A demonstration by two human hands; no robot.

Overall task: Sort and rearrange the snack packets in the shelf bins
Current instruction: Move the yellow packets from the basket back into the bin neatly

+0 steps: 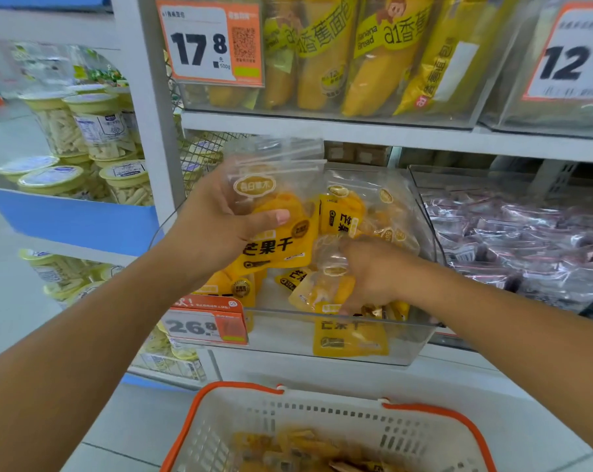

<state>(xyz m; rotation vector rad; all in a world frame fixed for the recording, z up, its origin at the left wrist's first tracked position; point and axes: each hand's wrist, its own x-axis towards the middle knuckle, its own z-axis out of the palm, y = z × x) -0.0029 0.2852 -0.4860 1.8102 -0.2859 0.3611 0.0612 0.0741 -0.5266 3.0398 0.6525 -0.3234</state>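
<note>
Clear shelf bin [339, 338], centre: holding yellow mango packets. Left hand [216, 226], at 10 o'clock of the bin, is gripping a raised mango packet [274, 229]. Right hand [373, 274] is reaching in at 3 o'clock, fingers curling round a loose packet [322, 287]. Step: gathering packets; next, likely stacking them neatly.

Left hand [220, 219] grips mango packet [274, 229] above bin [339, 338].

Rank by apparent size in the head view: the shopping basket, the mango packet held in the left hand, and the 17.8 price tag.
1. Shopping basket, though it sits nearest the camera and is cut off by the frame.
2. and 3. Mango packet in the left hand and 17.8 price tag: look about alike, so unranked.
</note>
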